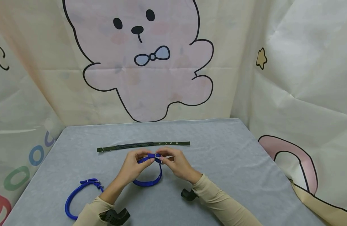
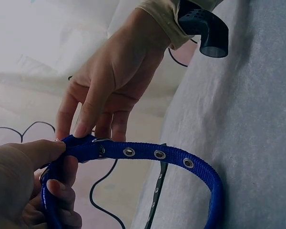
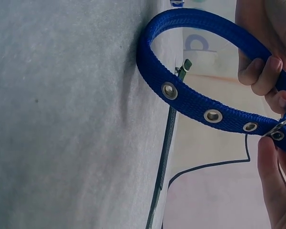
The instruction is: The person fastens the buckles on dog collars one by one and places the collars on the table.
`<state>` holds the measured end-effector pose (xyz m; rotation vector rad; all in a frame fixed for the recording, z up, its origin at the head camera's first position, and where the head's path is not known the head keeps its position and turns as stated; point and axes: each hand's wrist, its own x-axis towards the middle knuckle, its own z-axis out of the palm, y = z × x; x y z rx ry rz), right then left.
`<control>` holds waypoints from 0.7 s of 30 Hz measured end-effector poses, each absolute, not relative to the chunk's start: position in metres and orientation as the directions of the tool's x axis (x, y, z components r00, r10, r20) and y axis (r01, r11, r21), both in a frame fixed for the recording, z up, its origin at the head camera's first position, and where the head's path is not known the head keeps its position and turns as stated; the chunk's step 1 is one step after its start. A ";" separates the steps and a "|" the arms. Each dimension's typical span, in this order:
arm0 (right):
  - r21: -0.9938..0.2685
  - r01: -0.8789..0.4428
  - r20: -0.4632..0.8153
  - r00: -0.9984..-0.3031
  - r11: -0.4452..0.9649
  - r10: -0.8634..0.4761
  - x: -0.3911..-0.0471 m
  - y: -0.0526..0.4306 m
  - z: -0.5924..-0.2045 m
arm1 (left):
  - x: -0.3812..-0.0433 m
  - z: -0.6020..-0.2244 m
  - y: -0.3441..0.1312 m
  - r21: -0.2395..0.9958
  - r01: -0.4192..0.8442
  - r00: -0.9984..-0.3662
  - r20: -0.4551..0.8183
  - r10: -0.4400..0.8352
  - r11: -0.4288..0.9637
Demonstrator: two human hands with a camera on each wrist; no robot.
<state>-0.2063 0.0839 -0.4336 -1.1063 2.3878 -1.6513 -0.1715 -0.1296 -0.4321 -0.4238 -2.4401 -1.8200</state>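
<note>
Both hands hold a blue webbing collar (image 1: 147, 183) bent into a loop, its lower part hanging over the table. My left hand (image 1: 133, 164) pinches the band beside the buckle. Opposite it, my right hand (image 1: 177, 163) pinches the collar at the buckle end with thumb and fingertips. A row of metal eyelets runs along the blue collar (image 3: 188, 107) in the right wrist view, and the metal buckle (image 3: 279, 126) sits by the right fingers. Fingers partly hide the buckle in the left wrist view.
A second blue collar (image 1: 70, 201), fastened into a loop, lies at the table's left front, partly behind the left forearm. Beyond the hands, a dark green collar (image 1: 139, 144) lies stretched out flat. Grey cloth covers the table (image 1: 218, 150); printed curtains stand around it.
</note>
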 end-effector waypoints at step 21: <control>-0.761 -0.605 0.401 -0.721 0.233 -0.565 -0.198 0.081 -0.432 | -0.167 -0.430 -0.125 0.909 0.306 -0.946 0.257 0.199 0.283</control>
